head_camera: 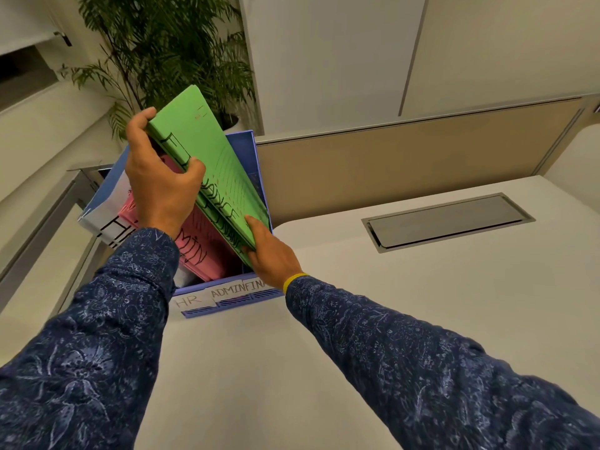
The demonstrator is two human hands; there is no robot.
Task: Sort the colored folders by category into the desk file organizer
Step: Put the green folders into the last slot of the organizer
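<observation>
Pale counter (357, 319) is carrying the organizer (227, 302); both hands' fingers (194, 165) are gripping the green folder (211, 164), pink folder (201, 248) beneath them.

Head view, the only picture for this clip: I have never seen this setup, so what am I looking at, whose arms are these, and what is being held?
There is no machine here. A camera worn on a person's head looks down at their own arms in patterned blue sleeves. The left hand grips the upper edge of green folders; the right hand steadies their lower corner. They stand tilted in a blue file organizer on a white desk, labelled HR, ADMIN and FINA, the rest hidden. A pink folder marked ADMIN sits beside them.
</observation>
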